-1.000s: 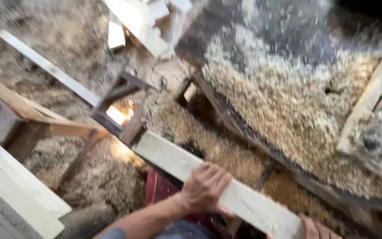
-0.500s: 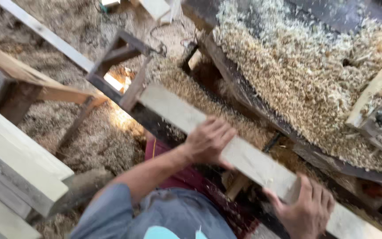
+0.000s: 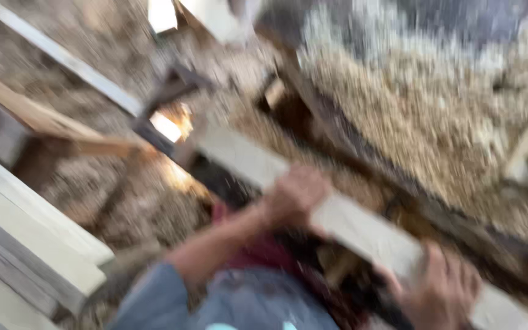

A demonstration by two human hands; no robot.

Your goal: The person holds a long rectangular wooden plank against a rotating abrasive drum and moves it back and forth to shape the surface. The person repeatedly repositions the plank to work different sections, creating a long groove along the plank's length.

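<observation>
The view is blurred by motion. A long pale wooden plank (image 3: 245,160) runs from the middle down to the lower right. My left hand (image 3: 296,194) is closed over the plank near its middle. My right hand (image 3: 444,292) grips the same plank farther down at the lower right. My forearm in a blue-grey sleeve reaches up from the bottom edge.
A table heaped with wood shavings (image 3: 423,122) fills the upper right. Stacked pale boards (image 3: 32,244) lie at the lower left. A wooden sawhorse (image 3: 50,125) and a long thin strip (image 3: 68,61) lie on the sawdust-covered floor at left.
The plank and both hands stay together; the camera has swung and the picture has blurred. My right hand came into fuller view on the plank's lower end.
</observation>
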